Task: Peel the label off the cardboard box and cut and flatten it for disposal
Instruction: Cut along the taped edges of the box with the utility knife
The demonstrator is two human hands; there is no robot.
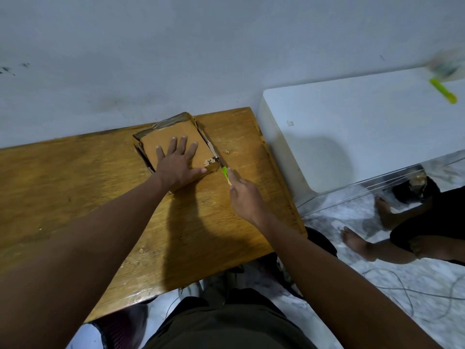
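The left hand (177,165) presses flat, fingers spread wide, on the cardboard box (173,137). The right hand (242,195) fingers grip a green cutter (225,173) at the box corner.

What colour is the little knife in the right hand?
Bright green, seen in the head view: the knife, held by the right hand.

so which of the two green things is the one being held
The green cutter at the box's near right corner, gripped by the right hand; the other green thing lies untouched on the white table.
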